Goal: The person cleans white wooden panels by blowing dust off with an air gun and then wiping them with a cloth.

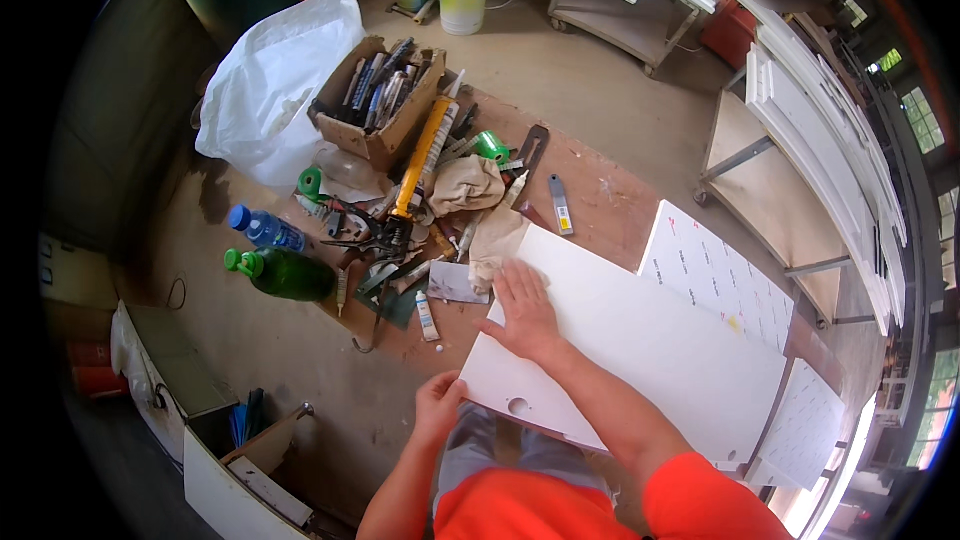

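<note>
A long white panel point(640, 340) lies across the workbench in front of me, with a small round hole near its front edge. My left hand point(440, 405) is closed on the panel's near left corner, its fingers curled at the edge. Flat on the panel's left end rests my right hand point(525, 310), fingers stretched out. Its fingertips meet a crumpled beige cloth point(497, 245) that hangs over the panel's far left corner; whether they press on it I cannot tell. A small white tube point(427, 317) lies just left of the panel.
Left on the bench are a yellow caulking gun point(425, 160), a cardboard box point(390, 145) of tubes, a green bottle point(285, 274) and a blue-capped bottle point(268, 230). A scraper point(560, 205) lies beyond the panel. Another panel point(715, 275) sits behind it; a loaded rack point(770, 170) stands right.
</note>
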Available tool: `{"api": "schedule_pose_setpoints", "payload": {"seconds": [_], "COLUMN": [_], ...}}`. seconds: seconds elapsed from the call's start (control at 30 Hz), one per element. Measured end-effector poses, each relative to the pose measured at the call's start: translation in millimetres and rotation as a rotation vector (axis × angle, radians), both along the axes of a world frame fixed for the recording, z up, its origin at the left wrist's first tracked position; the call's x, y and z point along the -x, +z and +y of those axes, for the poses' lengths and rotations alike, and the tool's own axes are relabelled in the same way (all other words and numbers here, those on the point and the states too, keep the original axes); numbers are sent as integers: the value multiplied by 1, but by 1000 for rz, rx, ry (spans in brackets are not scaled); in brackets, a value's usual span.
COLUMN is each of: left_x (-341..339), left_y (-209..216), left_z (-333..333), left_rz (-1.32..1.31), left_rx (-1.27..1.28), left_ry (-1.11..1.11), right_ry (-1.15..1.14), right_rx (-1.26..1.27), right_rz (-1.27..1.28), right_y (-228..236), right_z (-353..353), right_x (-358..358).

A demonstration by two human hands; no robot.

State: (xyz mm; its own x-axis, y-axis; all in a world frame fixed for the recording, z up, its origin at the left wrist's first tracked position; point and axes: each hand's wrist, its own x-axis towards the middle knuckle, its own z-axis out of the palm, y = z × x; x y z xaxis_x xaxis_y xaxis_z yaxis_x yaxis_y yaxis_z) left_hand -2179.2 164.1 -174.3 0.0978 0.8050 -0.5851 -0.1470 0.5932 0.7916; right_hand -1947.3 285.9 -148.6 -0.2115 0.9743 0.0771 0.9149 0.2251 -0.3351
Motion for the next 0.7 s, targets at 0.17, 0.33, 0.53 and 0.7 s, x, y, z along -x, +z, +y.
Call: {"api": "schedule_pose_setpoints", "payload": {"seconds": [0.17,0.33,0.53,0.7], "left_x": [2,-2,9,4], "left_y": [-6,11,7,6], "left_z": [3,6,7,5], "left_rz": [43,19,44,39], "left_rx": [-50,-15,2,-4], "left_ry": [-68,-68,-103,-91], "right_ry": [-311,-723,-1009,-428], "right_rx": [15,141,272,64], "right_rz": [-7,-115,-126,10], "right_y": [-4,-9,-16,3], "right_z": [34,-81,-138,6], "right_x": [-61,-200,-282,-90]}}
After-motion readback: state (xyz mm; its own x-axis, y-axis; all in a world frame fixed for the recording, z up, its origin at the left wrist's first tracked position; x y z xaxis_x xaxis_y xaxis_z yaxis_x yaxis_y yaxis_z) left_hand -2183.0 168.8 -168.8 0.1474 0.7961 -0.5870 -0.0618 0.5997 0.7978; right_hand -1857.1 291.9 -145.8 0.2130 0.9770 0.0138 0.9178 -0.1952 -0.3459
